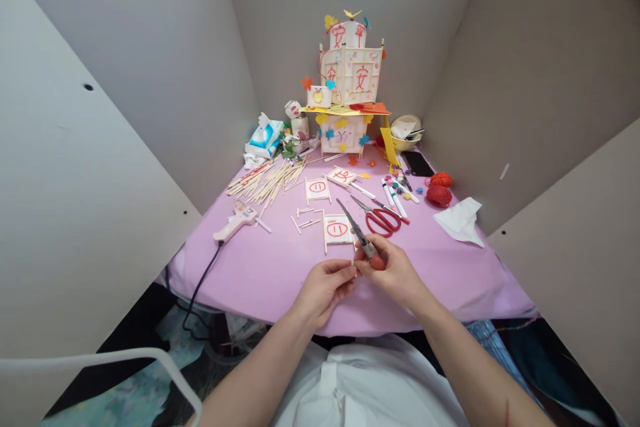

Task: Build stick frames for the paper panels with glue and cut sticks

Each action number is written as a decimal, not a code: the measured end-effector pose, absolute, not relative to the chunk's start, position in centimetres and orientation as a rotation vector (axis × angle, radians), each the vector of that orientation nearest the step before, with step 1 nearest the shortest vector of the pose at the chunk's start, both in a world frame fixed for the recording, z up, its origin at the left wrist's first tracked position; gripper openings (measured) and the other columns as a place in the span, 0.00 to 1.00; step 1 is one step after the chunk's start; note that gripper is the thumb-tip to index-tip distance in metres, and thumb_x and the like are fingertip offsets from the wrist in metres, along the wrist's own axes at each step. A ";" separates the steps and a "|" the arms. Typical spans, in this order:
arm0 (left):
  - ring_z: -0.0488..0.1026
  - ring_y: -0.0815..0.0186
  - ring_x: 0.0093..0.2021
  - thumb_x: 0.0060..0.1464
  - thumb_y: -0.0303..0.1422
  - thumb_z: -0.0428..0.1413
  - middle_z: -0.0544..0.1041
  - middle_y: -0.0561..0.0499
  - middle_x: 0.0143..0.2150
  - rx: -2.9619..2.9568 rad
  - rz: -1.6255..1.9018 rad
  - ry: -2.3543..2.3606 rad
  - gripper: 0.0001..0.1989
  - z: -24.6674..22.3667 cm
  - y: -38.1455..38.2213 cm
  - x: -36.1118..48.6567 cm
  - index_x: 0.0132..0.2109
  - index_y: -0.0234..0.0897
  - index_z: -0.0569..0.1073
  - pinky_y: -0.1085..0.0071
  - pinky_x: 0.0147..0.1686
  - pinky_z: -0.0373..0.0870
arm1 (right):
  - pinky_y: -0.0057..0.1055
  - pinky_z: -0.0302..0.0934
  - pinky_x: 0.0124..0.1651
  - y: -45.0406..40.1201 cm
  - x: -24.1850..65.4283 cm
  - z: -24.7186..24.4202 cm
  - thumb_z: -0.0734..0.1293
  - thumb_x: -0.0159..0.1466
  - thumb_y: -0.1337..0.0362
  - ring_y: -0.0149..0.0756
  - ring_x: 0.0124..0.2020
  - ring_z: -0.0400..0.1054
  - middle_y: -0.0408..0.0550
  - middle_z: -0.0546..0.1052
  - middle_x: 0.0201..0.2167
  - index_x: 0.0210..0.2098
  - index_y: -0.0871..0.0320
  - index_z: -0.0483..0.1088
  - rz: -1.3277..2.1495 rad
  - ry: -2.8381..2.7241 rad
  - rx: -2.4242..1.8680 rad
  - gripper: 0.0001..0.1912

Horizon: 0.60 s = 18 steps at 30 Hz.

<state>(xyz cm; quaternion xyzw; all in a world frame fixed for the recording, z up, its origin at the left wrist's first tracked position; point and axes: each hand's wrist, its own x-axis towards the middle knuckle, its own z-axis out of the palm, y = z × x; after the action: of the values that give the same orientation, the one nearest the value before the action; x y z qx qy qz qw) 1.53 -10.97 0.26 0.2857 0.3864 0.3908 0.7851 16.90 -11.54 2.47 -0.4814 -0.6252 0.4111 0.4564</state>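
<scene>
Left to right: pale glue gun (237,223) lies on the pink-covered table (280,280), cord running off the near edge. Behind it, blue-and-white tissue pack (265,139) with a tissue poking out of its top, then loose wooden sticks (280,181) in a spread pile. White jar (300,127) has something red and white at its mouth; inside not visible. Short stick pieces (306,223) lie scattered left of a framed panel (338,229) with red marks. Left hand (323,290) has thumb and index closed in a pinch on a small pale piece (353,267), other fingers curled under. Piece sits right at the fingertips of both hands, between them, so neither hand is clearly nearer; long axis too small to tell. Decorated paper tower (350,73) stands at the back. Red-handled bladed tool (370,250) is in the right hand (395,273), fingers wrapped round the handle, fingertips brought in by the piece; whether they also grip it, can't tell. Blade points away from the body and leftward, just beside the panel. Beyond: red-handled scissors (383,220), markers (395,200), yellowish bowl (406,143) holding something white and something dark, phone (418,163), red yarn (439,197), crumpled white tissue (460,221).
</scene>
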 end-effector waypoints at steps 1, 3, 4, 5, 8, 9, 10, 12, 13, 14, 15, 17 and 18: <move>0.68 0.76 0.26 0.38 0.33 0.68 0.75 0.50 0.28 0.667 0.836 0.836 0.14 0.2 -10.9 1.5 0.33 0.30 0.78 0.79 0.29 0.65 | 0.28 0.62 0.37 -11.5 16.9 2.5 0.64 0.54 0.69 0.32 0.32 0.66 0.41 0.71 0.30 0.38 0.57 0.66 0.998 -1.558 -1.202 0.12; 0.67 0.74 0.27 0.41 0.34 0.66 0.74 0.50 0.28 0.828 0.832 0.876 0.11 0.2 -10.7 1.3 0.32 0.31 0.78 0.77 0.30 0.64 | 0.27 0.61 0.37 -11.5 17.0 2.5 0.63 0.53 0.69 0.32 0.32 0.66 0.42 0.71 0.31 0.38 0.57 0.66 0.974 -1.576 -1.228 0.12; 0.68 0.72 0.28 0.44 0.34 0.64 0.75 0.50 0.28 0.942 0.834 0.909 0.10 0.2 -10.6 1.2 0.33 0.32 0.78 0.75 0.31 0.64 | 0.27 0.61 0.37 -11.5 17.1 2.4 0.63 0.53 0.69 0.32 0.32 0.65 0.42 0.71 0.31 0.38 0.57 0.66 0.972 -1.582 -1.233 0.12; 0.69 0.70 0.30 0.46 0.34 0.62 0.76 0.50 0.29 1.080 0.841 0.944 0.08 0.2 -10.5 1.0 0.33 0.33 0.78 0.74 0.33 0.64 | 0.27 0.61 0.37 -11.6 17.1 2.4 0.63 0.53 0.69 0.32 0.33 0.65 0.42 0.71 0.31 0.38 0.57 0.66 0.975 -1.588 -1.233 0.13; 0.70 0.65 0.37 0.49 0.32 0.58 0.76 0.48 0.36 1.534 0.881 1.043 0.07 -0.1 -10.4 0.5 0.35 0.37 0.79 0.71 0.39 0.64 | 0.27 0.60 0.37 -11.9 17.2 2.0 0.62 0.53 0.70 0.32 0.33 0.65 0.41 0.71 0.32 0.40 0.57 0.66 1.002 -1.635 -1.226 0.14; 0.70 0.65 0.39 0.50 0.31 0.57 0.76 0.48 0.38 1.664 0.885 1.069 0.07 -0.4 -10.4 0.4 0.35 0.38 0.79 0.70 0.41 0.64 | 0.27 0.60 0.37 -12.0 17.1 1.9 0.62 0.53 0.70 0.32 0.33 0.65 0.41 0.71 0.32 0.40 0.57 0.66 1.005 -1.661 -1.229 0.15; 0.70 0.64 0.39 0.50 0.29 0.56 0.75 0.48 0.38 1.772 0.878 1.090 0.07 -0.6 -10.5 0.3 0.35 0.39 0.79 0.70 0.42 0.64 | 0.27 0.60 0.37 -12.2 17.1 1.7 0.62 0.53 0.70 0.32 0.33 0.65 0.41 0.72 0.32 0.41 0.57 0.66 1.002 -1.688 -1.239 0.15; 0.70 0.64 0.39 0.50 0.26 0.54 0.76 0.48 0.37 1.927 0.816 1.119 0.10 -1.0 -10.6 0.2 0.36 0.40 0.79 0.69 0.42 0.64 | 0.27 0.59 0.37 -12.4 16.9 1.4 0.62 0.53 0.70 0.32 0.32 0.65 0.41 0.73 0.32 0.42 0.56 0.66 0.977 -1.747 -1.279 0.16; 0.70 0.64 0.39 0.49 0.25 0.54 0.76 0.48 0.37 1.978 0.776 1.135 0.11 -1.2 -10.6 0.2 0.37 0.40 0.79 0.69 0.43 0.64 | 0.27 0.58 0.36 -12.4 16.9 1.2 0.61 0.52 0.71 0.33 0.32 0.66 0.41 0.73 0.32 0.42 0.56 0.67 0.959 -1.777 -1.303 0.16; 0.71 0.63 0.39 0.49 0.24 0.53 0.77 0.48 0.37 2.020 0.737 1.155 0.12 -1.3 -10.6 0.3 0.38 0.40 0.79 0.68 0.43 0.64 | 0.27 0.58 0.36 -12.4 16.8 1.1 0.61 0.52 0.71 0.33 0.31 0.66 0.41 0.74 0.31 0.41 0.56 0.67 0.941 -1.807 -1.325 0.16; 0.71 0.62 0.39 0.49 0.23 0.53 0.77 0.48 0.37 2.052 0.705 1.179 0.13 -1.4 -10.7 0.3 0.38 0.39 0.78 0.67 0.43 0.65 | 0.27 0.57 0.35 -12.4 16.7 1.0 0.61 0.52 0.71 0.33 0.31 0.66 0.41 0.74 0.30 0.41 0.56 0.67 0.926 -1.836 -1.342 0.16; 0.71 0.62 0.40 0.49 0.23 0.53 0.78 0.48 0.38 2.089 0.672 1.215 0.13 -1.4 -10.7 0.3 0.38 0.39 0.78 0.67 0.43 0.65 | 0.27 0.57 0.34 -12.3 16.6 1.0 0.61 0.52 0.71 0.34 0.30 0.66 0.40 0.74 0.29 0.40 0.55 0.67 0.907 -1.870 -1.358 0.16; 0.71 0.62 0.39 0.49 0.23 0.53 0.78 0.48 0.38 2.098 0.666 1.220 0.12 -1.4 -10.7 0.3 0.38 0.39 0.78 0.67 0.43 0.65 | 0.27 0.57 0.34 -12.3 16.7 1.0 0.61 0.52 0.71 0.34 0.30 0.66 0.40 0.73 0.29 0.40 0.55 0.67 0.907 -1.871 -1.358 0.16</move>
<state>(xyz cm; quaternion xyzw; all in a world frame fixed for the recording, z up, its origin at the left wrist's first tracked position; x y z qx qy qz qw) 0.31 -10.70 -1.42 0.7933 0.4613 0.2517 0.3075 16.68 -12.27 0.99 -0.5176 -0.7130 0.3456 0.3230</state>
